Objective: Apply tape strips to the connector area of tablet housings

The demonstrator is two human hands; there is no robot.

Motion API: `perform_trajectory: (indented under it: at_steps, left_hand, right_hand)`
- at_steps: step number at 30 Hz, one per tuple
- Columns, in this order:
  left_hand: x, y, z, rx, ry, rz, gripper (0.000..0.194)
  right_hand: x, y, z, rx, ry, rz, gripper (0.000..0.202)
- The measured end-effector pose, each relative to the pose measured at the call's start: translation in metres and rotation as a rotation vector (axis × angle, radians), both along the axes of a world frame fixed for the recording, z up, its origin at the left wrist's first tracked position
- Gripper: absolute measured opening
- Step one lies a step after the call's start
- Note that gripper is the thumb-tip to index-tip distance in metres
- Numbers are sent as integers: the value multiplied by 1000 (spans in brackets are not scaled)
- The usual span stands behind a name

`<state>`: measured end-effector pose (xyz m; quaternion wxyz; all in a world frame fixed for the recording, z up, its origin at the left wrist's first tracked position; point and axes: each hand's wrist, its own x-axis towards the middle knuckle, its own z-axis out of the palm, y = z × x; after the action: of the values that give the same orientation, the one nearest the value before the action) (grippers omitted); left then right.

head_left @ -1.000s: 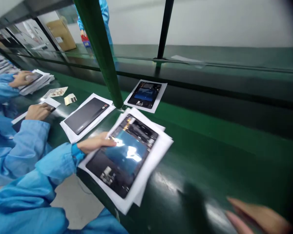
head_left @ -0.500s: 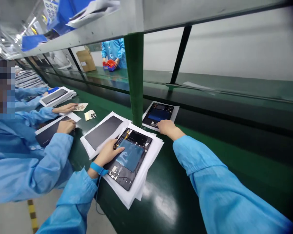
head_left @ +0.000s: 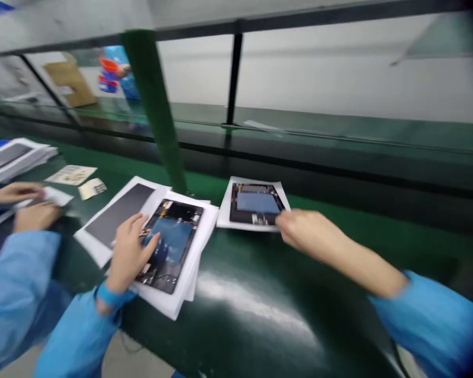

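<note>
My left hand (head_left: 128, 249), wearing a blue wrist strap (head_left: 112, 296), is open, its fingers spread at the left edge of a tablet (head_left: 173, 239). That tablet lies with its inner parts bare and a blue film over its middle, on a stack of white sheets (head_left: 167, 304). Farther right, a second tablet (head_left: 256, 203) with bare insides rests on another white sheet (head_left: 224, 210). My right hand (head_left: 307, 231) is closed at its near right corner, fingers pinched there; the fingertips are partly hidden and blurred.
A dark flat panel (head_left: 122, 210) on white paper lies left of the stack. Sticker sheets (head_left: 92, 188) are beyond it. A co-worker's hands (head_left: 37, 207) work at the left over another dark panel. A green post (head_left: 153, 110) rises behind the stack from the green bench (head_left: 252, 310).
The view has swung right. The second tablet and its sheet have turned and come nearer, with my right hand at their corner. My left hand's fingers have spread more.
</note>
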<state>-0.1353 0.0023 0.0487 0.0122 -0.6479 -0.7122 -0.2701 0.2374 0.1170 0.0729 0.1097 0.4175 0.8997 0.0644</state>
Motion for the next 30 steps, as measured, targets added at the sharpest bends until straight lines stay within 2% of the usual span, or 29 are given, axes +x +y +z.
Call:
perform_trajectory:
  at_steps: [1,2,3,4,5,6,9,11,13,14,15,17,19,22,30]
  left_hand:
    - [23,-9,3,140,68,-68,43]
    - [49,-18,3,226,123,-190,39]
    - [77,-27,1,290,158,-354,33]
    - [104,-36,-3,285,177,-531,28]
    - [131,-44,-9,252,191,-701,23]
    - [156,-49,-17,226,221,-817,21]
    - [213,-53,-41,111,341,-1089,26]
    - [234,-49,-50,60,413,-1235,25]
    - [245,-43,-50,35,453,-1335,22]
    - [247,-42,-48,28,467,-1364,21]
    - [249,-41,-45,29,474,-1380,21]
    - [250,-40,-37,25,483,-1382,23]
    - [251,-41,-32,13,491,-1378,25]
    - [250,-44,-28,6,494,-1364,28]
    - [249,-43,-27,-30,474,-1375,26]
  right_hand:
    - [27,-32,-6,-22,0,-12,12]
    - [49,-67,-14,-24,20,-14,16]
    - [66,-102,-24,79,136,51,21]
    - [77,-135,-34,193,233,73,24]
    - [83,-164,-44,209,249,37,26]
    - [86,-187,-54,232,275,-10,27]
    - [89,-226,-71,209,290,-156,30]
    - [101,-231,-71,186,341,-185,29]
    - [128,-226,-66,251,419,-205,21]
    - [146,-221,-64,325,440,-239,14]
    - [166,-215,-62,485,430,-316,11]
    - [207,-202,-62,758,257,-522,23]
    - [239,-190,-65,843,133,-657,27]
    - [261,-179,-71,828,98,-734,27]
    - [270,-172,-78,719,83,-679,24]
